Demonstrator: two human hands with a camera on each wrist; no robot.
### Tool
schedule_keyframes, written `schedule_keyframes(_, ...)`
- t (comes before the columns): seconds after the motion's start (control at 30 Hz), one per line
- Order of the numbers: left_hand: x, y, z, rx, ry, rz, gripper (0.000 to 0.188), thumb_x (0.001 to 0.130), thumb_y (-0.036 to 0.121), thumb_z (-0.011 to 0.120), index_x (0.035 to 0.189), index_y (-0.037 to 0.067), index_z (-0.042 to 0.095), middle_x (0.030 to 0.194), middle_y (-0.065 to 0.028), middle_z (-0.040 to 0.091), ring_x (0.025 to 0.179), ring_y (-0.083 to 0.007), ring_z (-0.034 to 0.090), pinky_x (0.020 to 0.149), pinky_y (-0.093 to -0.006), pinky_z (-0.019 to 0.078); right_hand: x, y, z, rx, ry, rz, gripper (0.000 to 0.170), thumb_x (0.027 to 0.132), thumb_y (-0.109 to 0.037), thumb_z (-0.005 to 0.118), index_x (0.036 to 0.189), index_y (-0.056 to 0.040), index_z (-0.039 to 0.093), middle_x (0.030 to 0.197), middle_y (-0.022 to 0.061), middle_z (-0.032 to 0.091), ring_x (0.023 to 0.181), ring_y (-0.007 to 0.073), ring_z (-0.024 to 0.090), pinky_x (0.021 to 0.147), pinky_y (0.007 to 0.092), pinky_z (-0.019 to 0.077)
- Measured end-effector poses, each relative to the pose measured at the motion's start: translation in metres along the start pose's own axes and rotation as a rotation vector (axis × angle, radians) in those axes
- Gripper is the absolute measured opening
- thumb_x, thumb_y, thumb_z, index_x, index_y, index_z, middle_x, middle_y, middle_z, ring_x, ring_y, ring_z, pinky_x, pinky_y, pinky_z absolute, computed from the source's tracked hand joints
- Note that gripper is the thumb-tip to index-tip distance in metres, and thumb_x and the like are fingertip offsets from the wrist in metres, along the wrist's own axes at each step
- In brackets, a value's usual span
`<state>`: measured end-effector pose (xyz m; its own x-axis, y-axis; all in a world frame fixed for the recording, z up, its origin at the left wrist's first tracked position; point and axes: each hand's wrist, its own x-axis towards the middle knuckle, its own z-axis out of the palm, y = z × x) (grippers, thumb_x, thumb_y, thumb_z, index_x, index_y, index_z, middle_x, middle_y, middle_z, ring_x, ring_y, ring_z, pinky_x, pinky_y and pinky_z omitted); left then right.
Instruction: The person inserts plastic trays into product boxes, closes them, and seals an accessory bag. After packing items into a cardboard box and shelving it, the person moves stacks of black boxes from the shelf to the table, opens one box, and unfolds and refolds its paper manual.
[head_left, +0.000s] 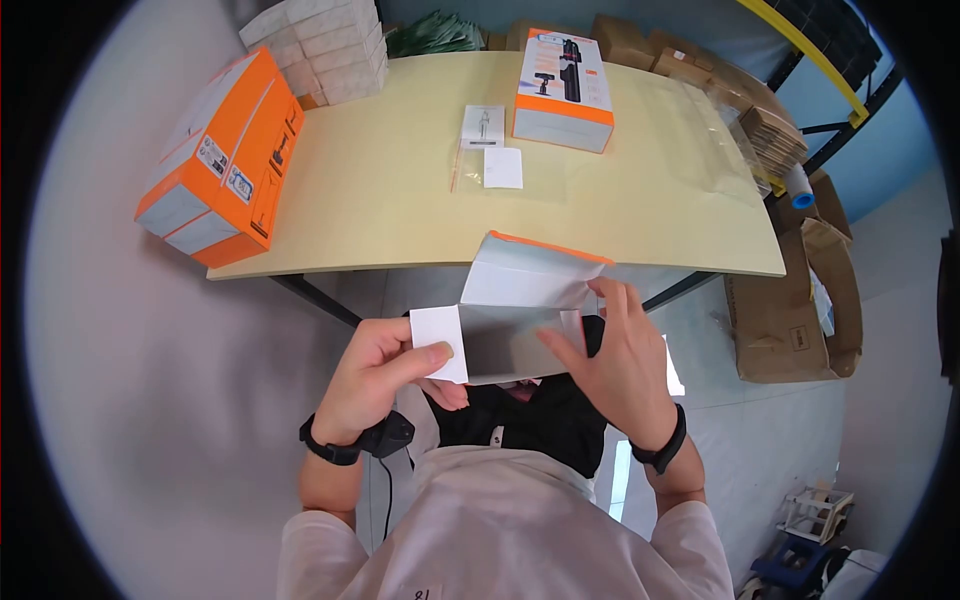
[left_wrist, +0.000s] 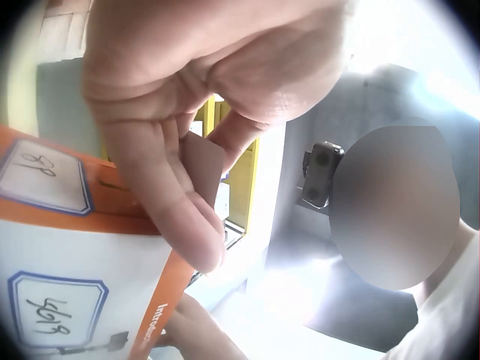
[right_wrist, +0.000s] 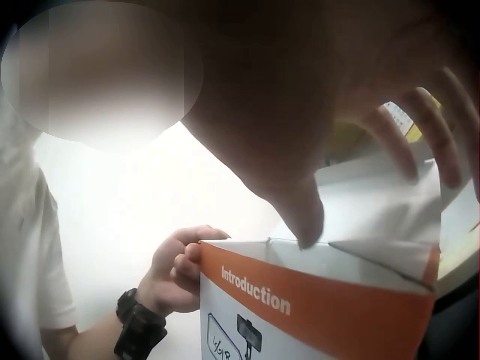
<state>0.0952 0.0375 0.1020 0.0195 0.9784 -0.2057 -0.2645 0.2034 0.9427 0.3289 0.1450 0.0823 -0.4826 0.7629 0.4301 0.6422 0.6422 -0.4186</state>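
Note:
An open white-and-orange cardboard box (head_left: 512, 345) is held over the person's lap, its lid (head_left: 530, 272) raised toward the table. My left hand (head_left: 382, 372) grips the box's left end, thumb on the white side flap (head_left: 436, 345), fingers curled beneath. In the left wrist view, thumb and fingers pinch that flap (left_wrist: 201, 166). My right hand (head_left: 628, 375) is at the right end, fingers extended at the lid's corner and thumb over the opening beside the right flap (head_left: 571, 328). An orange band reading "Introduction" (right_wrist: 255, 291) runs along the box's upper edge in the right wrist view.
On the table (head_left: 400, 200) stand a large orange box (head_left: 228, 165) and another orange-and-white box (head_left: 563, 92). Between them lie a printed leaflet (head_left: 483, 127) and a white card (head_left: 503, 168). Stacked white packs (head_left: 318, 50) stand behind. A brown carton (head_left: 795, 320) sits right of the table.

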Motion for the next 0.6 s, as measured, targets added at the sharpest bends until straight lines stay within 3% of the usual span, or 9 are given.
schedule_keyframes(0.07, -0.001, -0.002, 0.001, -0.002, -0.017, 0.003, 0.021, 0.095, 0.009, 0.056, 0.101, -0.010, 0.063, 0.082, -0.0165, 0.070, 0.072, -0.0236, 0.071, 0.066, -0.0315, 0.0590, -0.001, 0.005, 0.003, 0.069, -0.088, 0.087, 0.049, 0.082, -0.029, 0.075, 0.115, -0.0004, 0.051, 0.093, 0.0173, 0.061, 0.067, 0.0306, 0.062, 0.060, 0.0380, 0.0499)
schedule_keyframes(0.13, -0.002, -0.005, -0.002, -0.006, -0.027, 0.016, 0.021, 0.095, 0.009, 0.056, 0.102, -0.009, 0.063, 0.083, -0.0163, 0.070, 0.073, -0.0230, 0.071, 0.066, -0.0306, 0.0585, -0.003, 0.011, -0.001, 0.529, -0.184, 0.258, 0.034, 0.089, -0.015, 0.067, 0.115, -0.0010, 0.050, 0.079, 0.0133, 0.061, 0.055, 0.0225, 0.056, 0.055, 0.0309, 0.0461)
schedule_keyframes(0.17, -0.003, -0.008, -0.006, -0.035, -0.039, 0.038, 0.020, 0.095, 0.009, 0.056, 0.102, -0.008, 0.064, 0.084, -0.0150, 0.070, 0.072, -0.0212, 0.070, 0.065, -0.0287, 0.0565, -0.001, 0.019, -0.005, 0.528, -0.184, 0.249, 0.034, 0.089, -0.015, 0.067, 0.115, -0.0010, 0.050, 0.079, 0.0133, 0.061, 0.055, 0.0225, 0.056, 0.055, 0.0309, 0.0461)
schedule_keyframes(0.23, -0.006, -0.012, -0.014, -0.067, -0.053, 0.054, 0.020, 0.094, 0.009, 0.057, 0.102, -0.007, 0.065, 0.085, -0.0137, 0.070, 0.070, -0.0195, 0.069, 0.064, -0.0267, 0.0545, -0.001, 0.035, -0.016, 0.649, -0.197, 0.285, 0.022, 0.094, -0.003, 0.056, 0.115, -0.0011, 0.050, 0.070, 0.0085, 0.059, 0.052, 0.0109, 0.047, 0.053, 0.0238, 0.0398)
schedule_keyframes(0.27, -0.009, -0.013, -0.019, 0.000, -0.023, 0.064, 0.018, 0.093, 0.009, 0.059, 0.102, -0.005, 0.067, 0.083, -0.0114, 0.070, 0.070, -0.0172, 0.067, 0.064, -0.0258, 0.0524, -0.002, 0.038, -0.018, 0.757, -0.200, 0.314, 0.019, 0.096, 0.000, 0.052, 0.115, -0.0015, 0.050, 0.071, 0.0041, 0.059, 0.060, 0.0036, 0.044, 0.053, 0.0208, 0.0354)
schedule_keyframes(0.37, -0.006, -0.017, -0.022, 0.102, 0.032, 0.178, 0.014, 0.086, 0.010, 0.068, 0.095, -0.001, 0.070, 0.098, -0.0127, 0.066, 0.086, -0.0170, 0.064, 0.070, -0.0266, 0.0488, -0.003, 0.036, -0.028, 0.859, -0.125, 0.296, 0.019, 0.096, 0.000, 0.053, 0.115, -0.0009, 0.051, 0.077, 0.0027, 0.063, 0.065, 0.0041, 0.049, 0.058, 0.0199, 0.0381)
schedule_keyframes(0.43, 0.010, -0.027, -0.036, 0.224, -0.143, 0.653, 0.037, 0.081, 0.011, 0.073, 0.115, -0.002, 0.062, 0.125, -0.0208, 0.054, 0.105, -0.0245, 0.059, 0.081, -0.0315, 0.0504, -0.004, 0.034, -0.035, 0.993, -0.093, 0.327, 0.019, 0.096, -0.001, 0.055, 0.115, -0.0004, 0.051, 0.080, 0.0030, 0.064, 0.068, 0.0053, 0.051, 0.060, 0.0195, 0.0395)
schedule_keyframes(0.57, 0.036, -0.045, -0.030, 0.036, -0.146, 0.783, 0.073, 0.081, 0.017, 0.076, 0.143, 0.005, 0.039, 0.144, -0.0261, 0.035, 0.119, -0.0343, 0.052, 0.091, -0.0399, 0.0495, -0.003, 0.045, -0.037, 1.263, -0.044, 0.265, 0.020, 0.094, -0.001, 0.058, 0.113, 0.0011, 0.053, 0.088, 0.0054, 0.066, 0.078, 0.0090, 0.059, 0.069, 0.0208, 0.0441)
schedule_keyframes(0.6, 0.038, -0.051, -0.017, -0.016, -0.015, 0.868, 0.082, 0.083, 0.020, 0.075, 0.148, 0.010, 0.027, 0.146, -0.0279, 0.032, 0.122, -0.0362, 0.051, 0.096, -0.0431, 0.0468, -0.002, 0.048, -0.037, 1.253, -0.024, 0.256, 0.020, 0.094, -0.001, 0.058, 0.113, 0.0011, 0.053, 0.088, 0.0054, 0.066, 0.078, 0.0090, 0.059, 0.069, 0.0208, 0.0441)
